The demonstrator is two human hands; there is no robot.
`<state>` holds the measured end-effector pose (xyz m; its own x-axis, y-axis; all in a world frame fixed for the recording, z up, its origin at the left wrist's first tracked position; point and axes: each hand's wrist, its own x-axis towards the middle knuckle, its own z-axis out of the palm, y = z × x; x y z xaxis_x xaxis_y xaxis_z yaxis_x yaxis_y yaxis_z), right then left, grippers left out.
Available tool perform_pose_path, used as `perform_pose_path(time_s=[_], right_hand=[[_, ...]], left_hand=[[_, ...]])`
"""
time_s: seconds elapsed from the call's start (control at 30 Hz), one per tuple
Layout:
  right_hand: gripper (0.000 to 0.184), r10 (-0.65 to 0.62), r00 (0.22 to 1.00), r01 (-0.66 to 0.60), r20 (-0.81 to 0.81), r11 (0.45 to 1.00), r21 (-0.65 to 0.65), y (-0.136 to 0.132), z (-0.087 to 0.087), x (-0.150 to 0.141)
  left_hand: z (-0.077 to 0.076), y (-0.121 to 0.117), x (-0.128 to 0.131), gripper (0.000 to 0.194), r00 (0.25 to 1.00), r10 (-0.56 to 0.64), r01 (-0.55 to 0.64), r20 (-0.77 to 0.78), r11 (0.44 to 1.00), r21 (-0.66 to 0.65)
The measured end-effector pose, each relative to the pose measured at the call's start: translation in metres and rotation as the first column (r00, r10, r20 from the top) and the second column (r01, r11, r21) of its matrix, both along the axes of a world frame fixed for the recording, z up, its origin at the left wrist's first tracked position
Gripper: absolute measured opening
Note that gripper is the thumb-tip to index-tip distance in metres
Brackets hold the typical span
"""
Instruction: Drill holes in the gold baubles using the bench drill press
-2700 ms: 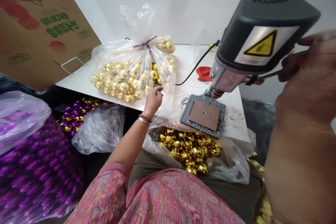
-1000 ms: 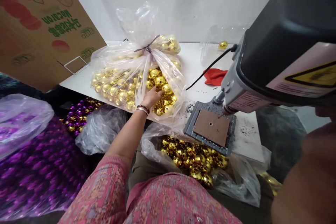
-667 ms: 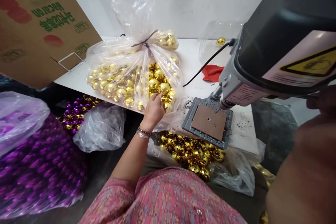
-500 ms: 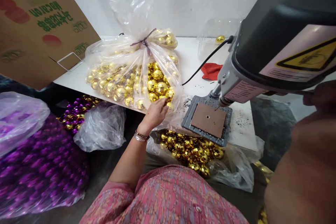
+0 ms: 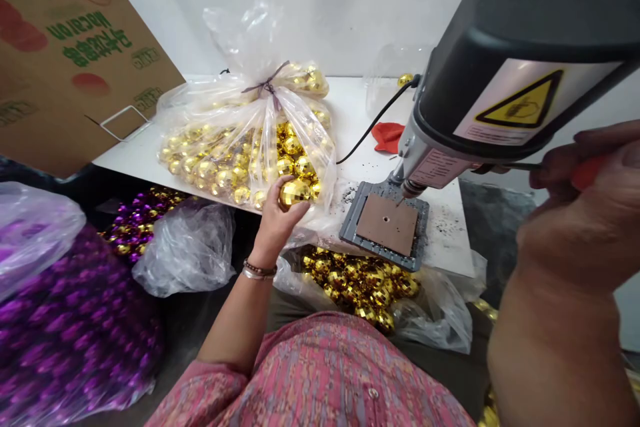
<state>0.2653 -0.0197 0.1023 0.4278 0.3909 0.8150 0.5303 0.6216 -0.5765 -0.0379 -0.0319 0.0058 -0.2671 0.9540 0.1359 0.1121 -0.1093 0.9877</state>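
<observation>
My left hand (image 5: pixel 276 227) has its thumb and fingers curved around a shiny gold mirrored ball (image 5: pixel 295 193), at the open side of a tied clear plastic bag (image 5: pixel 270 127) full of gold balls. My right hand (image 5: pixel 585 193) is wrapped around the lever (image 5: pixel 523 165) of a bench drill press (image 5: pixel 520 33); a bit of red shows between its fingers. The thin drill bit (image 5: pixel 401 201) hangs above a brown board (image 5: pixel 387 230) with a small hole. That board lies on the drill's grey base (image 5: pixel 350 227).
More gold balls (image 5: pixel 360 283) lie in an open plastic bag below the table edge. A large bag of purple balls (image 5: pixel 75 327) stands left, near a cardboard box (image 5: pixel 75 53). A red cloth (image 5: pixel 387 137) and dark shavings (image 5: pixel 447 227) lie on the white table (image 5: pixel 357 103).
My left hand has turned and drawn slightly back, and a gold ball now shows in its fingers. My right hand has come further into view on the lever. The whole view has shifted a little.
</observation>
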Motion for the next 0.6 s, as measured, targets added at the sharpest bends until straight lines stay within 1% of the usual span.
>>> perform_pose_path(time_s=[0.03, 0.07, 0.1, 0.13, 0.17, 0.2, 0.23, 0.3, 0.37, 0.43, 0.5, 0.57, 0.6], right_hand=[[0.053, 0.008, 1.0, -0.008, -0.005, 1.0, 0.002, 0.0, 0.0, 0.0], [0.052, 0.012, 1.0, -0.012, -0.008, 1.0, 0.005, -0.001, 0.0, -0.001], [0.049, 0.015, 1.0, -0.015, -0.006, 1.0, 0.006, -0.003, 0.001, -0.003], [0.046, 0.022, 1.0, -0.022, 0.002, 1.0, 0.003, -0.005, 0.002, -0.005], [0.042, 0.03, 1.0, -0.03, 0.009, 1.0, -0.004, -0.008, 0.004, -0.007], [0.039, 0.04, 0.999, -0.04, 0.015, 0.999, -0.008, -0.01, 0.006, -0.008], [0.037, 0.052, 0.998, -0.052, 0.023, 0.999, -0.007, -0.011, 0.008, -0.009], [0.036, 0.065, 0.997, -0.065, 0.04, 0.998, 0.006, -0.008, 0.014, -0.009], [0.031, 0.096, 0.995, -0.097, 0.034, 0.995, 0.018, 0.002, 0.021, -0.005], [0.026, 0.176, 0.984, -0.176, -0.002, 0.984, 0.025, 0.019, 0.03, 0.001], [0.035, 0.264, 0.964, -0.261, -0.041, 0.964, 0.059, 0.04, 0.037, 0.008], [0.045, 0.246, 0.967, -0.242, -0.061, 0.968, 0.073, 0.058, 0.042, 0.017], [0.048, 0.224, 0.973, -0.221, -0.06, 0.974, 0.053, 0.065, 0.043, 0.021]], left_hand=[[0.004, -0.005, 0.002, 0.058, 0.975, -0.077, 0.089, 0.207, 0.995, -0.051], [0.006, -0.009, 0.005, 0.058, 0.91, -0.147, 0.193, 0.388, 0.978, -0.083], [0.007, -0.012, 0.009, 0.058, 0.828, -0.198, 0.287, 0.525, 0.953, -0.094], [0.007, -0.015, 0.014, 0.06, 0.754, -0.231, 0.36, 0.615, 0.928, -0.094], [0.005, -0.017, 0.019, 0.062, 0.701, -0.255, 0.417, 0.666, 0.904, -0.093], [0.002, -0.018, 0.024, 0.064, 0.67, -0.278, 0.464, 0.688, 0.88, -0.097], [-0.001, -0.019, 0.029, 0.067, 0.657, -0.302, 0.506, 0.691, 0.856, -0.106], [-0.007, -0.019, 0.038, 0.07, 0.661, -0.347, 0.569, 0.665, 0.81, -0.142], [-0.012, -0.017, 0.045, 0.07, 0.676, -0.381, 0.61, 0.631, 0.77, -0.189], [-0.016, -0.016, 0.05, 0.07, 0.682, -0.393, 0.629, 0.617, 0.746, -0.221], [-0.019, -0.014, 0.054, 0.07, 0.675, -0.387, 0.641, 0.628, 0.73, -0.239], [-0.02, -0.012, 0.058, 0.069, 0.673, -0.368, 0.641, 0.641, 0.723, -0.258], [-0.02, -0.011, 0.06, 0.067, 0.683, -0.355, 0.632, 0.638, 0.725, -0.272]])
